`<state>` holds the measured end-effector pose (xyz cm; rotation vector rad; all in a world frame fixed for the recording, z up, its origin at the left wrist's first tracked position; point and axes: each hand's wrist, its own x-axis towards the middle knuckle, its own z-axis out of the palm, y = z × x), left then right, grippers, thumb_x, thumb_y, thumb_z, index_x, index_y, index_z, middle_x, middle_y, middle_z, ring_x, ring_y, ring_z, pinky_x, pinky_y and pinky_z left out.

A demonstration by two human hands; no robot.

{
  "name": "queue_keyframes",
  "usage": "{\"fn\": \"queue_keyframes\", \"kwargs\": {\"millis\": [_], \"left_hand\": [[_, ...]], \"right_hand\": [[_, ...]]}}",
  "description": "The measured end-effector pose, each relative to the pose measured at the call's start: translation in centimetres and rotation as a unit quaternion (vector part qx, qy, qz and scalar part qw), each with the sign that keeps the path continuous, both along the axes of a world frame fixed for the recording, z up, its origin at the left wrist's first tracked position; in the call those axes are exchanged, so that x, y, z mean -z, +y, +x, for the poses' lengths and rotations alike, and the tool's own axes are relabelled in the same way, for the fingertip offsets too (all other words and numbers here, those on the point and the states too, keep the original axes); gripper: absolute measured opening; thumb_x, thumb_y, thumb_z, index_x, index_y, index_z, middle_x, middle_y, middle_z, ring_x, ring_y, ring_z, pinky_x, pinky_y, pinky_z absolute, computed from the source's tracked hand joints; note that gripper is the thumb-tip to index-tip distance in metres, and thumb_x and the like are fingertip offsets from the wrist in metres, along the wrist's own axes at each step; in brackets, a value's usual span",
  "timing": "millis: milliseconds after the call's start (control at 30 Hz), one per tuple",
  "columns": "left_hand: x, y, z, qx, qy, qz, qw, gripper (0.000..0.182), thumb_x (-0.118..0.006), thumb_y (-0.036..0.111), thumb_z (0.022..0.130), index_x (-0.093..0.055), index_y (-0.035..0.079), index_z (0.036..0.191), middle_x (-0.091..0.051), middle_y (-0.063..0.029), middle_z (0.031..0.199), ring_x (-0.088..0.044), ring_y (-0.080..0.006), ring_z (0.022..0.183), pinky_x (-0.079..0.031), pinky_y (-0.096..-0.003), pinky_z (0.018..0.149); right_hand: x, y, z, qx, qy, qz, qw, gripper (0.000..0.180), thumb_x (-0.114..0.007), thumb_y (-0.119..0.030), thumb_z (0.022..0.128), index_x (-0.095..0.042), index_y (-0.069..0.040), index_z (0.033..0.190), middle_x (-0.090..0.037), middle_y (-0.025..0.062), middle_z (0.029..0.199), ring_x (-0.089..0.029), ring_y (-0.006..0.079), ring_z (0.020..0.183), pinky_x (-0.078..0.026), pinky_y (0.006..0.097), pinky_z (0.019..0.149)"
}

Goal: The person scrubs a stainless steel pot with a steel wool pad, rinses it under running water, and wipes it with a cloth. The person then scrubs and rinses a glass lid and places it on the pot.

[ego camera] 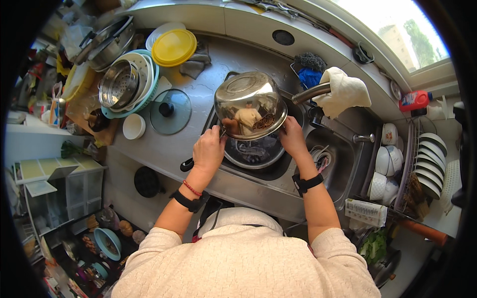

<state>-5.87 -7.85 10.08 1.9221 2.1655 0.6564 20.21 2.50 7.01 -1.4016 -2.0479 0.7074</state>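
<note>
A shiny stainless steel pot (250, 106) is tilted up over the left sink basin, its rounded outside and base showing. My left hand (209, 149) grips it at the lower left, by what looks like a side handle, and my right hand (293, 137) holds its right rim. Beneath it, a dark round pan (257, 152) with a metal rim sits in the basin; a black handle (186, 165) shows left of it, by my left wrist. Clear wrinkled stuff or water shows in the pan. The pot's inside is hidden from view.
A faucet (311, 93) draped with a cloth stands behind the basins. On the left counter are a glass lid (170, 111), a white bowl (134, 126), stacked colanders (119, 83) and a yellow lid (174, 47). Strainers lie in the right basin (337, 160); plates (430, 164) stand in a rack.
</note>
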Motion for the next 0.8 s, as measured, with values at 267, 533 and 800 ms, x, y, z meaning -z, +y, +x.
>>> {"fn": "queue_keyframes", "kwargs": {"millis": [267,533,800], "left_hand": [[-0.8,0.0,-1.0,0.021,-0.014,-0.001,1.000,0.027,-0.071,0.018,0.088,-0.058,0.006,0.107,-0.065,-0.0144,0.091,-0.066,-0.0373,0.085,-0.054,-0.0474,0.070],[1.5,-1.3,-3.3,0.039,-0.054,-0.026,0.997,0.028,-0.072,0.016,0.087,-0.060,0.004,0.110,-0.068,-0.0160,0.098,-0.065,-0.0389,0.090,-0.053,-0.0476,0.073],[1.5,-3.6,-3.6,0.039,-0.018,0.007,0.999,0.026,-0.071,0.014,0.086,-0.058,0.005,0.107,-0.066,-0.0142,0.094,-0.065,-0.0373,0.088,-0.053,-0.0477,0.072]], "right_hand": [[-0.6,-1.8,0.5,0.024,0.018,-0.054,0.998,0.027,-0.059,0.002,0.083,-0.066,0.000,0.109,-0.063,0.0198,0.113,-0.061,0.0417,0.106,-0.050,0.0447,0.092],[-0.6,-4.5,-0.5,0.073,0.026,-0.030,0.997,0.021,-0.056,0.001,0.087,-0.068,0.001,0.105,-0.065,0.0193,0.111,-0.063,0.0397,0.106,-0.050,0.0427,0.092],[-1.2,-6.8,-0.9,0.069,0.043,-0.022,0.996,0.022,-0.056,-0.001,0.089,-0.069,0.002,0.107,-0.067,0.0188,0.111,-0.066,0.0362,0.102,-0.052,0.0389,0.090]]}}
